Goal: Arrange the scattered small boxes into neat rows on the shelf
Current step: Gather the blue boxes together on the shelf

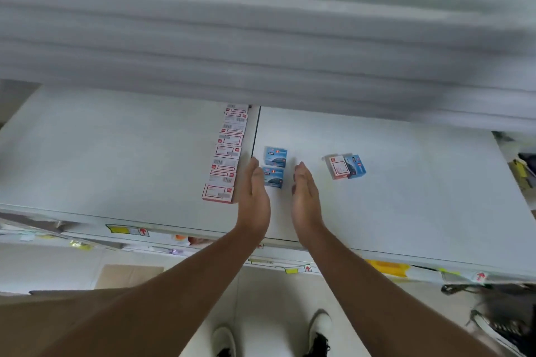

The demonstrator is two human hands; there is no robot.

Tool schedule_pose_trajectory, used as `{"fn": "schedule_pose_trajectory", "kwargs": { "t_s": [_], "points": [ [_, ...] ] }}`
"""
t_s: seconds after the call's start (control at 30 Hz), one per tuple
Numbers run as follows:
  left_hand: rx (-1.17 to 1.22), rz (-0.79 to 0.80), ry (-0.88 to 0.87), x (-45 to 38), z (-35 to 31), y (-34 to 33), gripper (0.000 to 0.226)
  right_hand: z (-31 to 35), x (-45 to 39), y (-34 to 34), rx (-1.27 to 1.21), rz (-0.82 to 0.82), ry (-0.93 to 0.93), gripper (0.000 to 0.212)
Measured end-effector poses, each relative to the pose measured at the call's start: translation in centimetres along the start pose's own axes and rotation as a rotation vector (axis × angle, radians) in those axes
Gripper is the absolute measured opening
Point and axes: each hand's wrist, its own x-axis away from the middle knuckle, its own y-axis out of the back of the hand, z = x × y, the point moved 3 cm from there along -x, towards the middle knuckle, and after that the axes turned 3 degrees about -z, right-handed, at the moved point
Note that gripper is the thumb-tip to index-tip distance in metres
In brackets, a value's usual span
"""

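Shelf: a pale, flat shelf [406, 197] seen from above, with a dark seam running front to back near its middle; the shelf above it is a blurred grey band across the top of the view.
Red-and-white boxes: a row of red-and-white boxes [227, 155] lies just left of the seam, stacked end to end from the shelf's front edge back under the upper shelf.
Blue boxes: two blue boxes [274, 166] sit just right of the seam, one behind the other, edges close or touching.
Stray pair: a red-and-white box [337, 167] and another blue box [356, 166] stand side by side, touching, well to the right of the hands.
Left hand: the left hand [255, 197] stands on edge with palm facing right and fingers [254, 166] straight and together; the fingertips are just beside the left face of the nearer blue box, seemingly touching it, between that box and the red-and-white row.
Right hand: the right hand [304, 197] mirrors it, palm facing left, fingers straight; its fingertips are near the right side of the blue boxes with a small gap showing.
Grip: neither hand curls round anything; the two blue boxes lie between the flat palms, towards the fingertips.
Below: white shoes on a light floor, labels along the shelf's front edge.
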Motion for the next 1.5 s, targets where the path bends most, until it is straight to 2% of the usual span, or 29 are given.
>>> {"fn": "schedule_pose_trajectory", "kwargs": {
  "t_s": [0.17, 0.27, 0.67, 0.93, 1.2, 1.37, 1.43, 1.5],
  "points": [
    [0.095, -0.015, 0.035, 0.2, -0.8, -0.9, 0.027, -1.3, 0.8, -2.1, -0.102, 0.08, -0.011, 0.054],
    [0.08, -0.005, 0.086, -0.3, -0.7, -0.9, 0.03, -1.2, 0.2, -2.3, -0.069, 0.095, 0.008, 0.054],
    [0.015, 0.025, 0.104, -2.4, -1.2, -1.2, 0.031, 0.5, -2.4, -3.4, 0.045, 0.113, -0.006, 0.049],
    [-0.045, 0.089, 0.119, -4.9, -0.9, -1.7, 0.048, 1.1, -3.9, -3.6, 0.062, 0.143, -0.038, 0.044],
    [0.013, 0.052, 0.152, -6.2, -0.5, -2.7, 0.041, 2.1, -5.2, -4.1, 0.088, 0.143, -0.035, 0.05],
    [0.032, -0.015, 0.103, -6.9, 0.6, -2.3, 0.037, 2.0, -5.4, -3.2, 0.074, 0.119, -0.037, 0.049],
    [0.015, -0.058, 0.107, -7.5, 1.6, -1.2, 0.059, 2.3, -5.1, -2.3, 0.081, 0.087, -0.042, 0.039],
    [-0.022, -0.053, 0.12, -8.3, 3.4, -0.5, 0.08, 2.4, -4.9, -1.4, 0.103, 0.064, -0.038, 0.042]
  ]
}}
